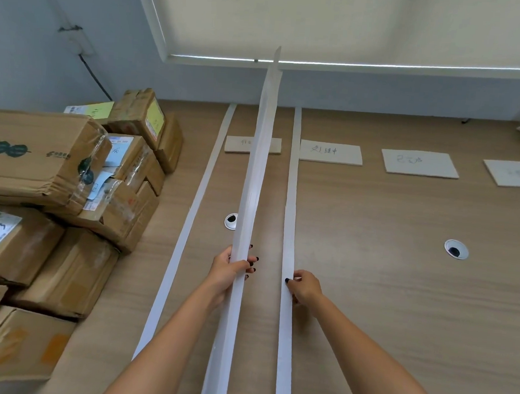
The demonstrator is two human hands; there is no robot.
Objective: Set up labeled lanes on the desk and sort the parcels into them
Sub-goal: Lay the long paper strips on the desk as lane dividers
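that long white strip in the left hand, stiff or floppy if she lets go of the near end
Probably fairly stiff: the raised strip runs nearly straight from the left hand up past the desk's far edge without sagging. It looks thin and light, since one hand holds it up. Released, it would likely drop flat rather than crumple.

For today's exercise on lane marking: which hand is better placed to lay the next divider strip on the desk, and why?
Left. The left hand grips the raised strip, so it can lower it. The right hand rests on the laid strip.
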